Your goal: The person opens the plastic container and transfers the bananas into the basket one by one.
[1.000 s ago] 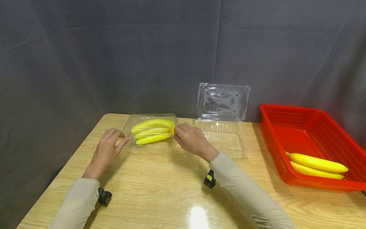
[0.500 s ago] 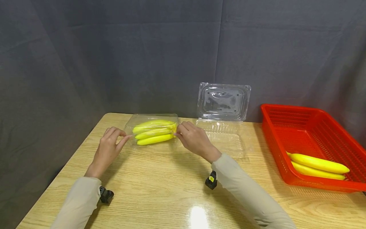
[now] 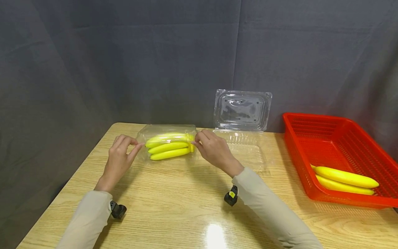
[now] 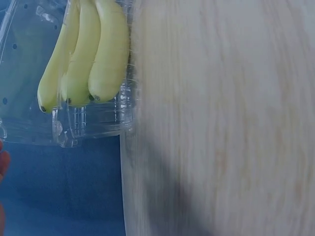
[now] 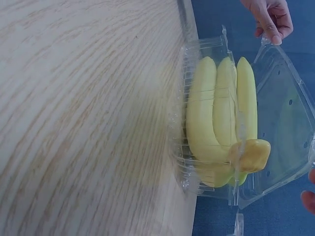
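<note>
A clear plastic clamshell box (image 3: 172, 162) at the table's back left holds a bunch of yellow bananas (image 3: 169, 147). Its hinged lid (image 5: 288, 123) slants above them, partly raised, as the right wrist view shows. My left hand (image 3: 117, 160) pinches the lid's front left corner between thumb and fingertips. At the opposite front corner, near the stem (image 5: 255, 155), my right hand (image 3: 214, 150) pinches the lid's edge. Only a few left fingertips (image 4: 4, 164) enter the left wrist view.
A second clamshell box (image 3: 242, 150) stands just right, its lid (image 3: 242, 109) upright against the grey curtain (image 3: 174, 62). Farther right, a red plastic basket (image 3: 306, 169) holds more bananas (image 3: 345, 178). The wooden table (image 3: 168, 207) ends at the left.
The box and its bananas have shifted slightly right and toward me. Both hands have moved a little right, their fingertips slightly higher along with the lid's front edge.
</note>
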Motion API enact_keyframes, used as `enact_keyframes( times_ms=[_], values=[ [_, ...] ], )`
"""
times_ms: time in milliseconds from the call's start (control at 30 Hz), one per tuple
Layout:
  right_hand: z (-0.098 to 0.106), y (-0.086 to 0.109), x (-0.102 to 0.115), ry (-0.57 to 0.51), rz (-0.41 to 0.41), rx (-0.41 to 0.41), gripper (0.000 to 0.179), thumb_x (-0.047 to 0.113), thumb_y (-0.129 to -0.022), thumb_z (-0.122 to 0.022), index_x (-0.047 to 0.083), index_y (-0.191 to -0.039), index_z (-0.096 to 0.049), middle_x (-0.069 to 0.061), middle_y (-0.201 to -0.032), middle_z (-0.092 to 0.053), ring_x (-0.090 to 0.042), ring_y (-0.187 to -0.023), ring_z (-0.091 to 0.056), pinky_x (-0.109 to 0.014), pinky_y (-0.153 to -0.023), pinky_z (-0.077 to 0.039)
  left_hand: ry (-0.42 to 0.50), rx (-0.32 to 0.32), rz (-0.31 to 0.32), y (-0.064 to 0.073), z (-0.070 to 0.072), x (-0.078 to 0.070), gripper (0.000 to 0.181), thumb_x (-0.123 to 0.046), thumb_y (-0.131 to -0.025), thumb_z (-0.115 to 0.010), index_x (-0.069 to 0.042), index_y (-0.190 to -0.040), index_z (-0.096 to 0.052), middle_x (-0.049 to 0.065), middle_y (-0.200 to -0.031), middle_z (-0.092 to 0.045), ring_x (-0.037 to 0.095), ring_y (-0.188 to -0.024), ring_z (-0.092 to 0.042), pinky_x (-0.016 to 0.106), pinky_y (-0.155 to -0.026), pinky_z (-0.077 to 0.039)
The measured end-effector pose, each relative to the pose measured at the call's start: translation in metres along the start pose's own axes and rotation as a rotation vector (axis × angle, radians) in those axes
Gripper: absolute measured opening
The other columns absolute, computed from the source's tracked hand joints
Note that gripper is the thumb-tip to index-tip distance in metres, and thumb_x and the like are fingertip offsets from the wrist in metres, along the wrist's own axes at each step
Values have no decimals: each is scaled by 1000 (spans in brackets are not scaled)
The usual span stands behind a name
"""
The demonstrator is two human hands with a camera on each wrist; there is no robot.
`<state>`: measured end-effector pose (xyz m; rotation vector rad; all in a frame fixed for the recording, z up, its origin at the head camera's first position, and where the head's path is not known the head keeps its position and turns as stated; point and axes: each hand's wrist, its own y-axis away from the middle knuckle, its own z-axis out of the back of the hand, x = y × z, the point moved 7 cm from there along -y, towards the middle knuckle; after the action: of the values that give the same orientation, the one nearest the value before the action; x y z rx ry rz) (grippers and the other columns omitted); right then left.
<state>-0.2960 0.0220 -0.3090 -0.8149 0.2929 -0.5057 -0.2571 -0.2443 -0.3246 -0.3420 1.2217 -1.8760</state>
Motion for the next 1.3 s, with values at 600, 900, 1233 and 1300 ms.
enact_keyframes(
  times_ms=[600,900,1233,1300],
  values=[
    [12,-1,-6,-28,-25,-43,15,13,-90,-70,5,-89,-57,-5,-83,-57,-17,-65,-51,-26,-49,-44,51,-115,21,-13,1,-8,26,7,-68,-83,0,-80,-62,12,-81,-59,28,-76,-56,29,-71,-44],
    [17,-4,-9,-58,-24,-64,14,9,-90,-69,2,-89,-56,-7,-82,-54,-19,-67,-48,-26,-53,-43,88,-137,33,-18,-1,-7,36,-32,-89,-69,1,-79,-61,12,-78,-57,29,-73,-54,27,-71,-43],
    [22,-8,-14,-108,-59,-80,14,5,-90,-69,1,-90,-55,-8,-83,-54,-20,-71,-50,-27,-59,-47,84,-137,69,-26,-1,-11,23,6,-71,-82,0,-79,-61,13,-78,-58,29,-74,-55,34,-69,-45],
    [24,-10,-15,-122,-67,-87,14,4,-89,-69,0,-89,-55,-8,-83,-54,-21,-71,-50,-27,-60,-47,85,-138,75,-28,-1,-12,22,5,-72,-82,0,-79,-61,13,-78,-58,28,-74,-56,35,-69,-45]
  ],
)
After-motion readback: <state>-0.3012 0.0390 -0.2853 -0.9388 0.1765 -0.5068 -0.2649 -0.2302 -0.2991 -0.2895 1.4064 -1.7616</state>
